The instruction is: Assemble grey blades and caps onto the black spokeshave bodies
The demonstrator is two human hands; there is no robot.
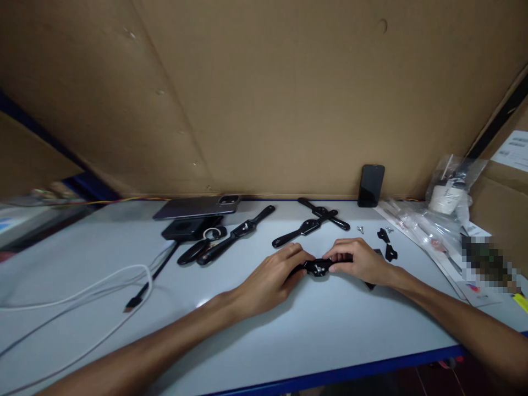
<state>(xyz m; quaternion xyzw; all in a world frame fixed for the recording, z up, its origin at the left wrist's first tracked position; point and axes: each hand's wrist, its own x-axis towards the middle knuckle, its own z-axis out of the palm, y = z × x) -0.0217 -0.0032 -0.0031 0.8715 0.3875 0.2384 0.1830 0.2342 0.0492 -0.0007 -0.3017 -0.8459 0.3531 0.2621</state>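
Black watch [318, 268] sits just above the middle of the desk [330, 341], pinched from both ends. The left hand [274, 278] has its grip closed on one strap side, and the right hand [363, 261] has its grip closed on the other, fingers curled over the case.

The risk, I'd say, is a thumb slipping so the watch drops onto the desk. A sweep of the right wrist could also scatter the two small strap pieces [383, 235] and two tiny metal bits [361, 229] lying just beside it.

Count time: three spare watches [243, 231] lie behind, two of them crossed. Two phones: a flat phone [198, 207] and a propped phone [371, 185] leaning on the cardboard. Two cables: a white cable [82, 286] and a black cable [157, 269].
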